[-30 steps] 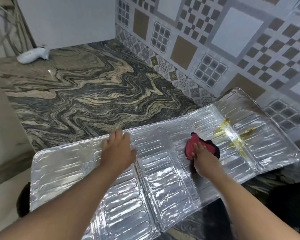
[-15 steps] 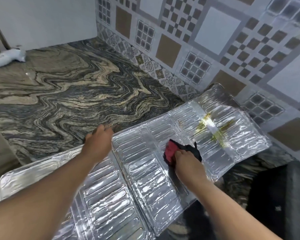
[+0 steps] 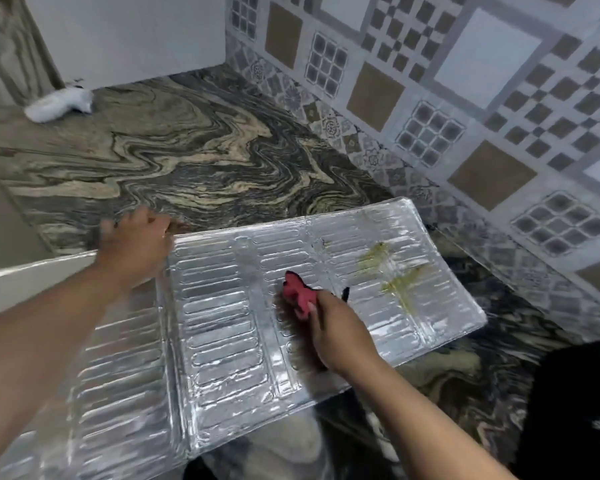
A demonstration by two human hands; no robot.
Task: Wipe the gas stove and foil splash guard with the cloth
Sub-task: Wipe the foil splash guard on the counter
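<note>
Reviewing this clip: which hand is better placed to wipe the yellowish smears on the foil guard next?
The right hand. It holds the red cloth on the foil splash guard, just short of the yellowish smears. The left hand sits at the guard's far edge, apparently steadying it, without a cloth.

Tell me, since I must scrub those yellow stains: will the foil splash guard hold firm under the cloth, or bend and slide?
The foil splash guard looks thin and creased into panels, so it probably flexes at the folds. It overhangs the counter, so pressing there may tip it. The left hand at its far edge suggests it slides easily. The right hand grips the cloth.
</note>
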